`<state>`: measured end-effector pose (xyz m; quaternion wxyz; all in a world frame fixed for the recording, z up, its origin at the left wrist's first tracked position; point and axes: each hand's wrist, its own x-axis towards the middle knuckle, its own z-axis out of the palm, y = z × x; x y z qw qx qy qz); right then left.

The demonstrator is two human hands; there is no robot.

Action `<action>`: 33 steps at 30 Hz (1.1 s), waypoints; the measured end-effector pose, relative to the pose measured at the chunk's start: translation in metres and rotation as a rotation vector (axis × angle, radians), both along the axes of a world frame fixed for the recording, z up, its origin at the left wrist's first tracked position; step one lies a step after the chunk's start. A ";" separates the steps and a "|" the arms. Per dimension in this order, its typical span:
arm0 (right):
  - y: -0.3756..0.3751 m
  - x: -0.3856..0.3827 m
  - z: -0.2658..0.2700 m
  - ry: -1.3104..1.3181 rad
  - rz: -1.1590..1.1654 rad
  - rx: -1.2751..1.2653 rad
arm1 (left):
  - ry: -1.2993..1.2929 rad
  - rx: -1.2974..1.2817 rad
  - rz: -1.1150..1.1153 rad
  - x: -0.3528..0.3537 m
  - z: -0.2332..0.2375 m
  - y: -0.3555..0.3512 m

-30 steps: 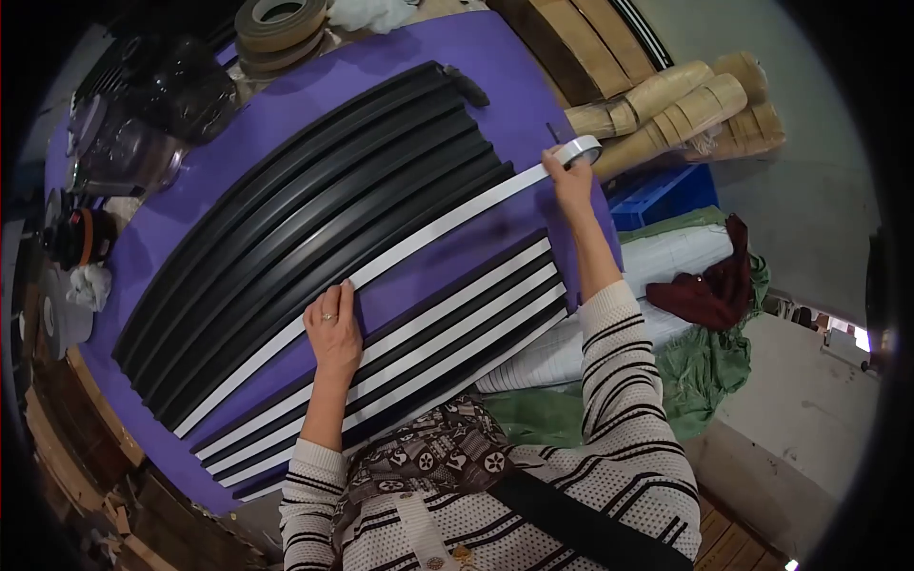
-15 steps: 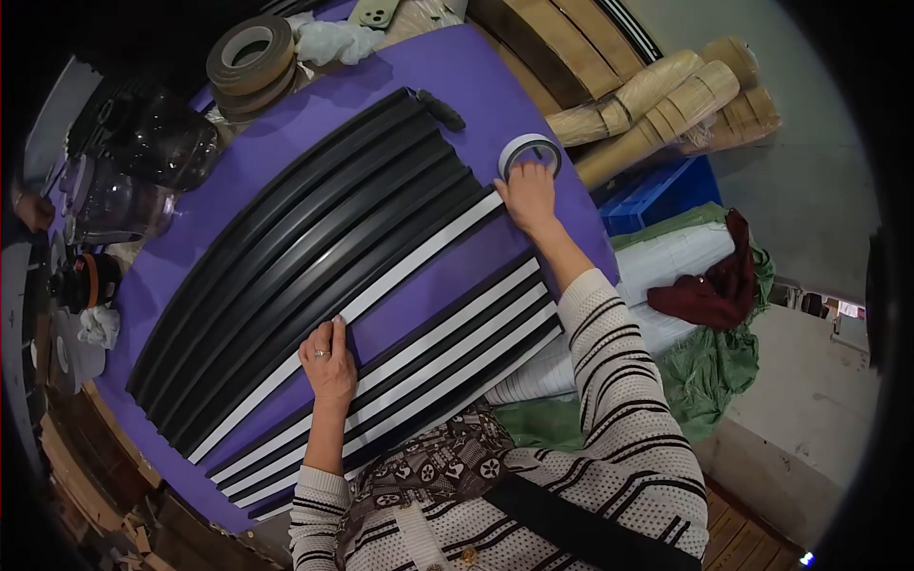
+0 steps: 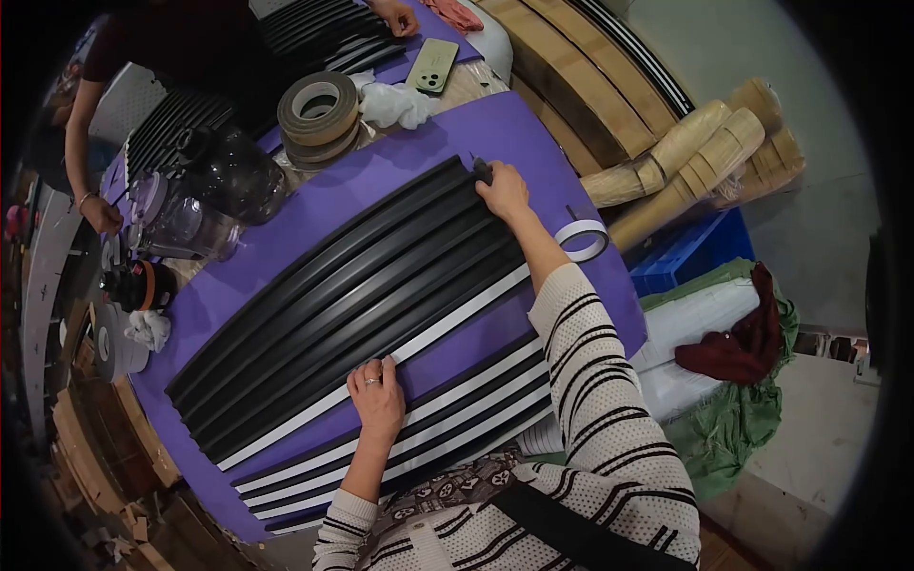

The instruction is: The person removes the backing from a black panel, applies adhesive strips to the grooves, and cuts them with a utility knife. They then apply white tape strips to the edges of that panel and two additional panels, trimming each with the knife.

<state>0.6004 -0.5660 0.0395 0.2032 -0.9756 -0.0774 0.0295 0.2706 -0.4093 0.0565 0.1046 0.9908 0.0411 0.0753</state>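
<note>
Long curved black strips (image 3: 333, 285) lie side by side on the purple table surface (image 3: 533, 124). On the strip nearest me runs a white band (image 3: 447, 324), and my left hand (image 3: 378, 395) rests on it with bent fingers pressing down. My right hand (image 3: 503, 193) is closed around a small dark tool (image 3: 483, 171) at the far right end of the black strips. A white tape roll (image 3: 582, 241) lies to the right of my right forearm. Closer to my body are several black strips with white bands (image 3: 447, 400).
Brown tape rolls (image 3: 319, 109), a phone (image 3: 432, 65) and clear jars (image 3: 228, 171) stand along the far side. A co-worker's hand (image 3: 100, 214) is at the left, another (image 3: 395, 16) at the top. Wrapped rolls (image 3: 666, 157) and a blue crate (image 3: 695, 252) are at the right.
My right hand has left the white tape roll, moved to the strips' far end and taken hold of the dark tool. The view has shifted, showing more of the co-worker.
</note>
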 end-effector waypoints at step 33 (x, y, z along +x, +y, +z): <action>-0.085 -0.110 0.063 -0.329 0.158 0.070 | -0.137 -0.042 -0.219 0.087 -0.037 -0.059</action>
